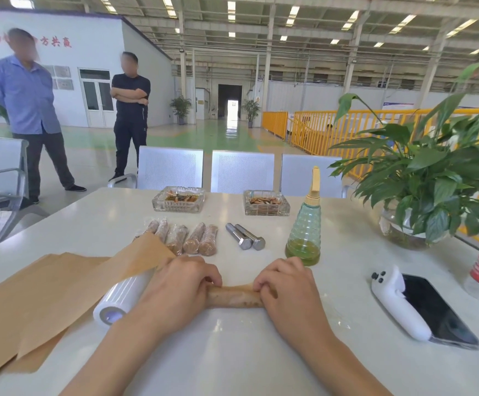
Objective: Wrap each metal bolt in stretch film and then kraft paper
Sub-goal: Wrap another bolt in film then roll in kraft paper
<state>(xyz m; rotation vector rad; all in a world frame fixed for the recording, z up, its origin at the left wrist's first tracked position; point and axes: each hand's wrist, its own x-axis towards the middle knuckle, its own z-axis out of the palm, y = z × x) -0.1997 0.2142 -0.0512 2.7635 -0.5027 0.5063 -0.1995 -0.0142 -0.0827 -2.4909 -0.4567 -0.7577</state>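
On a white table, the left hand and right hand each curled around one end of a kraft-wrapped bolt. Beyond lay five wrapped bolts and, right of them, two bare bolts. The film roll touched the left wrist.

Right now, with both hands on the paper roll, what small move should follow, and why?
Probably tuck in the ends: the left hand and right hand grip the kraft-wrapped bolt, which looks fully rolled. Then lay it beside the finished bundles; two bare bolts remain.
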